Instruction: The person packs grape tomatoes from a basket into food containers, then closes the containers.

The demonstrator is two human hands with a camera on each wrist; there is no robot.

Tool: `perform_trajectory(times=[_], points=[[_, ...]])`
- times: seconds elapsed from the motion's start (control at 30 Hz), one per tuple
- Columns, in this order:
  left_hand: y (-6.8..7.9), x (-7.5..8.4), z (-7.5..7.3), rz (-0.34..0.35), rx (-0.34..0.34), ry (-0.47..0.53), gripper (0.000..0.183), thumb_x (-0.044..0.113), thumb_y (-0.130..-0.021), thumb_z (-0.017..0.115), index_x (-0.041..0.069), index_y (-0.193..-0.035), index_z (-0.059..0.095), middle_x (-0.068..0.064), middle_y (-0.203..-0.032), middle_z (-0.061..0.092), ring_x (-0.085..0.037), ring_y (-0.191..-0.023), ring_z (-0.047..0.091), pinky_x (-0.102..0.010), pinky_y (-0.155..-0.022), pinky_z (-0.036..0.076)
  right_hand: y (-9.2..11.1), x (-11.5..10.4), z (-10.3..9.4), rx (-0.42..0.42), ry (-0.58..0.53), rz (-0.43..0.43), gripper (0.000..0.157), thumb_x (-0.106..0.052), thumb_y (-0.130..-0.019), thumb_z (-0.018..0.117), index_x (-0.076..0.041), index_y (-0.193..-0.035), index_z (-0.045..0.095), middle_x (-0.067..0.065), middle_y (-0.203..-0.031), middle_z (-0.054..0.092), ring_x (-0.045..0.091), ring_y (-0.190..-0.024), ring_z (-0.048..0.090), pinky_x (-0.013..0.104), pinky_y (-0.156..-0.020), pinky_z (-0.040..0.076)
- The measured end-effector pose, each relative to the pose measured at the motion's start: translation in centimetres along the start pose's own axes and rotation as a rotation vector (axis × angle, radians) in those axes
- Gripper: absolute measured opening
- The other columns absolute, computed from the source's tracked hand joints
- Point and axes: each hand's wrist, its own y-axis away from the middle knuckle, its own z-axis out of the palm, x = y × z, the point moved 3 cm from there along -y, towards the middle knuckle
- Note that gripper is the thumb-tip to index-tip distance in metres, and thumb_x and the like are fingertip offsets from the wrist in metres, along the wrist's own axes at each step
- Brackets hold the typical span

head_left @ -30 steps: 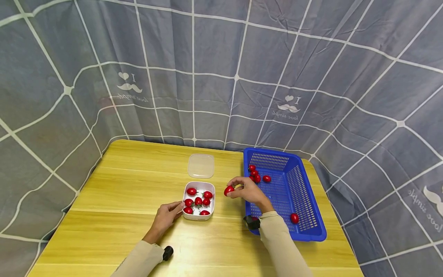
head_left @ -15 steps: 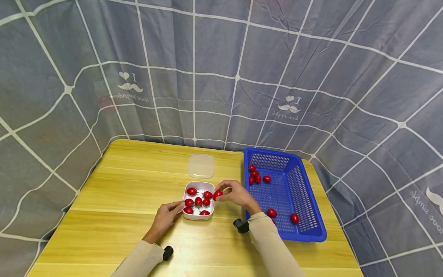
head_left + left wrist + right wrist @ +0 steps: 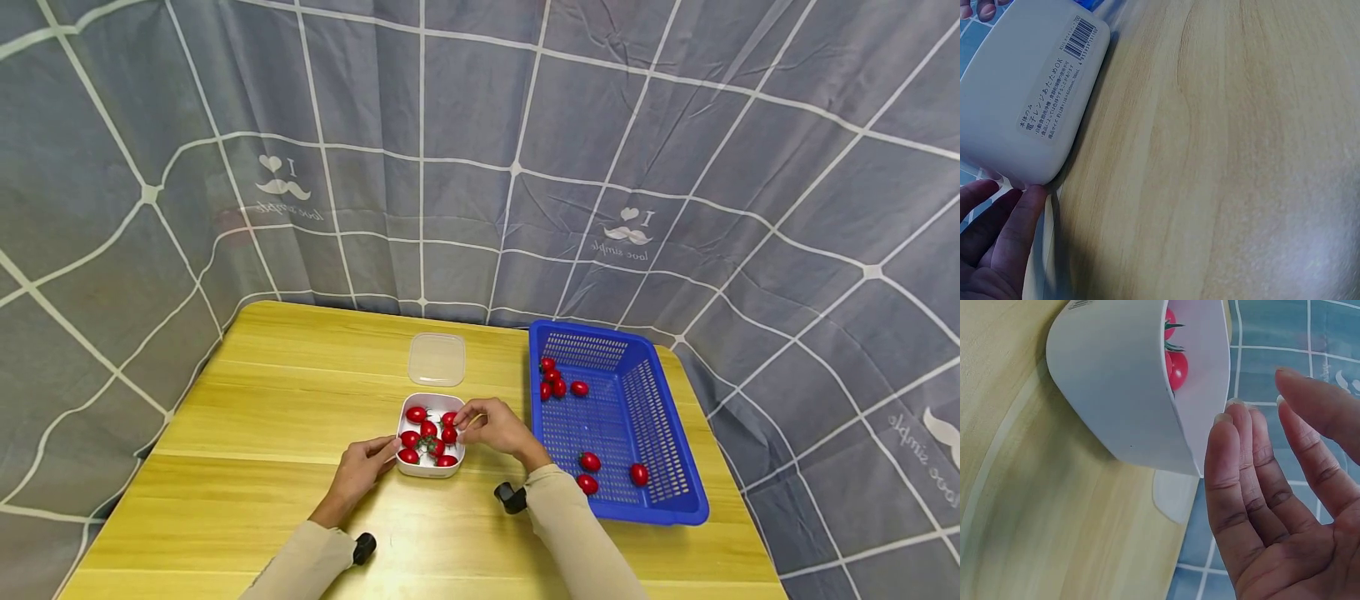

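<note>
A small white plastic container (image 3: 426,470) holds several cherry tomatoes (image 3: 409,438) with green stems. Fingertips of my left hand (image 3: 355,477) touch the container's left side; in the left wrist view, its fairly straight fingers (image 3: 1019,231) meet the container's corner near a printed label. Over the right rim is my right hand (image 3: 497,429), holding nothing. In the right wrist view, its fingers (image 3: 1225,469) are extended and apart from the thumb, beside the container's wall (image 3: 1129,394). Part of the container's right side is hidden by that hand in the head view.
A blue perforated basket (image 3: 679,450) stands at the table's right, with several cherry tomatoes (image 3: 589,462) lying in it. Behind the container a clear lid (image 3: 437,359) lies flat on the wooden table (image 3: 300,383). A grey checked curtain (image 3: 465,192) surrounds the table's far side.
My right hand has moved left from beside the basket to the container's right rim. The cherry tomato it pinched is released into the container, where some tomatoes have shifted. My left hand stays put.
</note>
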Motion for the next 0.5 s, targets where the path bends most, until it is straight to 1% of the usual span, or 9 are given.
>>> perform_trajectory(times=[0.1, 0.3, 0.5], points=[[0.00, -0.02, 0.02, 0.000, 0.003, 0.004, 0.037, 0.009, -0.098, 0.057, -0.017, -0.124, 0.055, -0.032, -0.129, 0.053, -0.035, -0.119, 0.054, -0.030, -0.091, 0.053, 0.06, -0.12, -0.02, 0.003, -0.001, -0.002, 0.021, 0.009, -0.077, 0.073, 0.008, -0.098, 0.066, 0.022, -0.092, 0.065, 0.027, -0.079, 0.061, 0.020, -0.065, 0.051], [-0.02, -0.05, 0.01, 0.001, -0.001, 0.005, 0.037, 0.009, -0.098, 0.057, -0.017, -0.124, 0.055, -0.032, -0.130, 0.053, -0.036, -0.119, 0.054, -0.030, -0.092, 0.053, 0.09, -0.05, -0.07, 0.002, 0.003, -0.001, 0.021, 0.009, -0.077, 0.073, 0.008, -0.098, 0.066, 0.022, -0.092, 0.065, 0.023, -0.078, 0.061, 0.021, -0.066, 0.052], [-0.07, -0.05, -0.08, 0.003, -0.001, -0.001, 0.038, 0.010, -0.097, 0.058, -0.017, -0.124, 0.055, -0.032, -0.129, 0.053, -0.035, -0.119, 0.055, -0.030, -0.092, 0.052, 0.27, -0.09, -0.39, 0.011, 0.002, -0.001, 0.023, 0.008, -0.078, 0.073, 0.010, -0.099, 0.065, 0.023, -0.092, 0.065, 0.024, -0.077, 0.061, 0.020, -0.066, 0.052]])
